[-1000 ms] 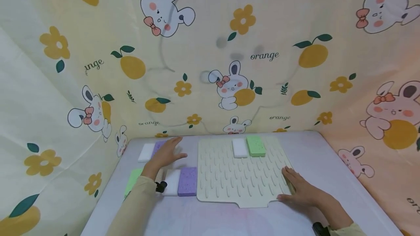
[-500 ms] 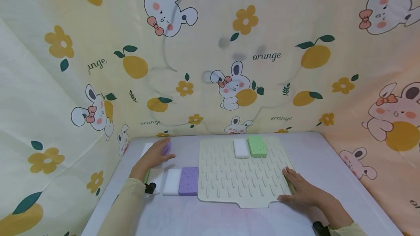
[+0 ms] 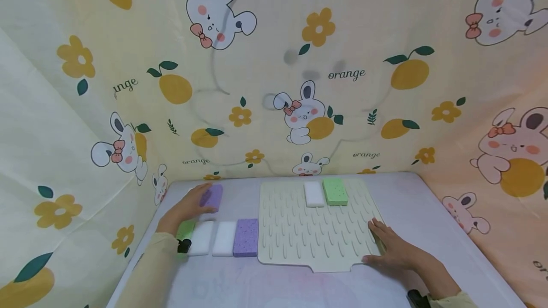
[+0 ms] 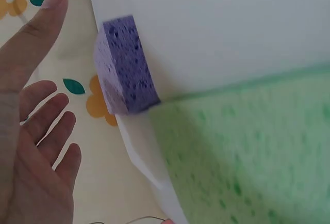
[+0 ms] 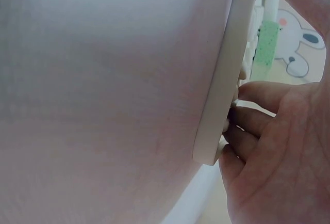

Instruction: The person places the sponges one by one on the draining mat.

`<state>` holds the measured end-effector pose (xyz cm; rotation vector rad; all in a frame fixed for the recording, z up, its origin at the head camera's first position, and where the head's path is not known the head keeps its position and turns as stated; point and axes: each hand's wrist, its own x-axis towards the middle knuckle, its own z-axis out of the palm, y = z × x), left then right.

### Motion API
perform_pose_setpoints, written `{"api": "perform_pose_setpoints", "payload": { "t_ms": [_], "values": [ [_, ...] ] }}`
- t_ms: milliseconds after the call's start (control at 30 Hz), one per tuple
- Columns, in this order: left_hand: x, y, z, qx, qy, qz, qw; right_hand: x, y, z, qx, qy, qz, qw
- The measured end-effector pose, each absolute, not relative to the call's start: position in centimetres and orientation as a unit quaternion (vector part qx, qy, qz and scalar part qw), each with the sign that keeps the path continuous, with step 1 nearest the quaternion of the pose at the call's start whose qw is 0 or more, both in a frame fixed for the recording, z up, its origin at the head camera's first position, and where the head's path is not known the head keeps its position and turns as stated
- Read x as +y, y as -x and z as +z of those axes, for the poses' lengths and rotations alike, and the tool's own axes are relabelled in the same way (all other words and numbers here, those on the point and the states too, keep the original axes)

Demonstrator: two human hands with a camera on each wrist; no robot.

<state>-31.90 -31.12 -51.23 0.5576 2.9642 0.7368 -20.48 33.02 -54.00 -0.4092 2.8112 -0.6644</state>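
My left hand [image 3: 186, 206] hovers at the back left, fingers relaxed and spread, beside a purple sponge [image 3: 212, 198]. In the left wrist view that purple sponge [image 4: 129, 66] stands apart from the fingers, and a green sponge [image 4: 247, 146] fills the lower right. My right hand [image 3: 396, 248] rests against the right edge of a cream ridged board [image 3: 295, 253], fingers mostly straight. In the right wrist view its fingertips touch the ridged side of the board [image 5: 224, 84]. A white block [image 3: 314, 194] and a green sponge [image 3: 335, 191] lie on the board's far part.
Left of the board, a purple sponge [image 3: 246, 237], two white blocks, one beside it [image 3: 224, 238] and one further left [image 3: 201, 238], and a partly hidden green sponge [image 3: 186, 228] form a row. A printed curtain [image 3: 257, 84] surrounds the white table [image 3: 239, 282].
My left hand has moved left over the back sponges, uncovering the back purple sponge and more of the front row. The back white block is now covered. The right hand stays in place.
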Motion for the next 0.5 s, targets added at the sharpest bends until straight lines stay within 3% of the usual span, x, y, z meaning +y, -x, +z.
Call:
{"api": "perform_pose_setpoints", "payload": {
  "t_ms": [500],
  "values": [
    [-33.0,33.0,-51.4,0.962,-0.169,0.21,0.05,33.0,20.4,-53.9,0.958,0.135,-0.228,0.114]
  ]
}}
